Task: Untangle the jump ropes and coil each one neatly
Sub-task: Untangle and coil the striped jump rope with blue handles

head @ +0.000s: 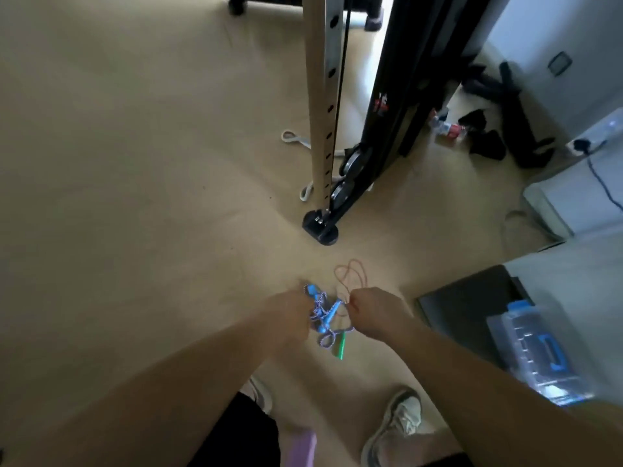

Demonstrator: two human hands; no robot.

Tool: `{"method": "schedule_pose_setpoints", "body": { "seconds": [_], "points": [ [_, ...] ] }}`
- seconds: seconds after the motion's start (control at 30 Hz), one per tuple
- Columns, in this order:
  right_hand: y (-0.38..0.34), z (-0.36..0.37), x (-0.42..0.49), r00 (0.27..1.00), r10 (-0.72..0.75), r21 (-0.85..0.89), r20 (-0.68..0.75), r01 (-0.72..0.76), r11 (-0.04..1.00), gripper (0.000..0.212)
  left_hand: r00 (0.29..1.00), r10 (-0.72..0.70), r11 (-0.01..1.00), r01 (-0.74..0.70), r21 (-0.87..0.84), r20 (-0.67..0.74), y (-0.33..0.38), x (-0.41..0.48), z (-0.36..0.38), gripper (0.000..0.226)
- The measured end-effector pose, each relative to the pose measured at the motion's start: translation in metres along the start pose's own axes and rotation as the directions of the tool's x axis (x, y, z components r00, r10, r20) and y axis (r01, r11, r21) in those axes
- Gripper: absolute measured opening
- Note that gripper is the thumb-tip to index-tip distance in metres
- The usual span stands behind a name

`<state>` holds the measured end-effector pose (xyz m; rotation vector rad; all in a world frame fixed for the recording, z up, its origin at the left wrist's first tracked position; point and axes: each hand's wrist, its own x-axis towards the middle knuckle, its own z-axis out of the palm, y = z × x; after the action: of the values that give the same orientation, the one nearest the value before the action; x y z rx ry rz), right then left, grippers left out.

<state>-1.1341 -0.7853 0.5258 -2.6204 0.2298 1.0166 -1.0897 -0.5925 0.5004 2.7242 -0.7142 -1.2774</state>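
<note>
Hands first, writes poster one: the person's left hand (292,310) is closed round the blue-and-white rope (324,310) at the left edge of the knot; the right hand (376,313) pinches the thin pink rope (350,274) just right of it; so neither is spread, both are holding cord. Why split it like that?

Poster two replies: looks like one rope per hand, so easing them apart shows where the cords cross; the whole tangle sits between the two hands, held up over the tan floor (135,197), out in front of the shoes (397,423); a blue handle (312,290) pokes out by the left knuckles; a green handle (341,348) dangles at the bottom, probably the pink rope's, though the blur makes that a guess; pink loops fan out beyond the right hand, and whether they touch the floor can't be told. Nothing is coiled yet, so this reads as early untangling; the next move likely needs a handle fed back through a loop; yanking would just tighten the braid.
</note>
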Motion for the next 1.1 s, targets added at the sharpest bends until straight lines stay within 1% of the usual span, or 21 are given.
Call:
{"method": "schedule_pose_setpoints", "body": {
  "seconds": [0.1,0.17,0.23,0.27,0.37,0.43,0.5,0.57,0.67,0.73,0.83,0.97,1.1],
  "points": [
    [0.012,0.059,0.042,0.996,0.083,0.065,0.039,-0.086,0.994,0.023,0.997,0.046,0.998,-0.048,0.037,0.065,-0.015,0.051,0.05,0.027],
    [0.02,0.103,0.079,0.991,0.111,0.085,0.07,-0.117,0.99,0.025,0.996,0.065,0.994,-0.071,0.089,0.067,-0.022,0.09,0.085,0.028],
    [0.03,0.147,0.122,0.99,0.121,0.096,0.068,-0.127,0.987,0.027,0.993,0.096,0.986,-0.105,0.129,0.074,-0.028,0.133,0.119,0.03],
    [0.037,0.167,0.142,0.99,0.126,0.093,0.067,-0.132,0.987,0.028,0.989,0.112,0.982,-0.124,0.144,0.092,-0.03,0.155,0.135,0.028],
    [0.061,0.227,0.198,0.986,0.156,0.077,0.061,-0.161,0.984,0.028,0.987,0.102,0.973,-0.125,0.195,0.126,-0.037,0.219,0.18,0.015],
    [0.078,0.26,0.224,0.979,0.191,0.07,0.077,-0.196,0.978,0.029,0.984,0.13,0.961,-0.155,0.23,0.119,-0.043,0.256,0.214,0.019],
    [0.093,0.291,0.24,0.966,0.235,0.102,0.103,-0.246,0.964,0.032,0.98,0.158,0.941,-0.188,0.282,0.124,-0.049,0.288,0.245,0.023],
    [0.107,0.319,0.25,0.958,0.258,0.146,0.128,-0.276,0.95,0.037,0.973,0.198,0.941,-0.223,0.256,0.121,-0.055,0.315,0.274,0.027],
    [0.121,0.345,0.255,0.955,0.26,0.189,0.141,-0.284,0.94,0.042,0.959,0.24,0.936,-0.269,0.225,0.148,-0.062,0.338,0.31,0.037],
    [0.12,0.348,0.256,0.951,0.281,0.216,0.127,-0.303,0.928,0.037,0.951,0.28,0.917,-0.306,0.255,0.135,-0.066,0.345,0.327,0.043],
    [0.112,0.347,0.259,0.953,0.282,0.237,0.115,-0.302,0.923,0.027,0.953,0.282,0.906,-0.302,0.296,0.111,-0.073,0.35,0.343,0.052],
    [0.112,0.351,0.268,0.947,0.292,0.246,0.136,-0.318,0.916,0.021,0.961,0.26,0.902,-0.277,0.331,0.095,-0.072,0.358,0.346,0.042],
    [0.111,0.348,0.267,0.939,0.305,0.281,0.161,-0.339,0.898,0.028,0.948,0.276,0.921,-0.308,0.24,0.159,-0.066,0.36,0.325,0.037]
  ]
}}
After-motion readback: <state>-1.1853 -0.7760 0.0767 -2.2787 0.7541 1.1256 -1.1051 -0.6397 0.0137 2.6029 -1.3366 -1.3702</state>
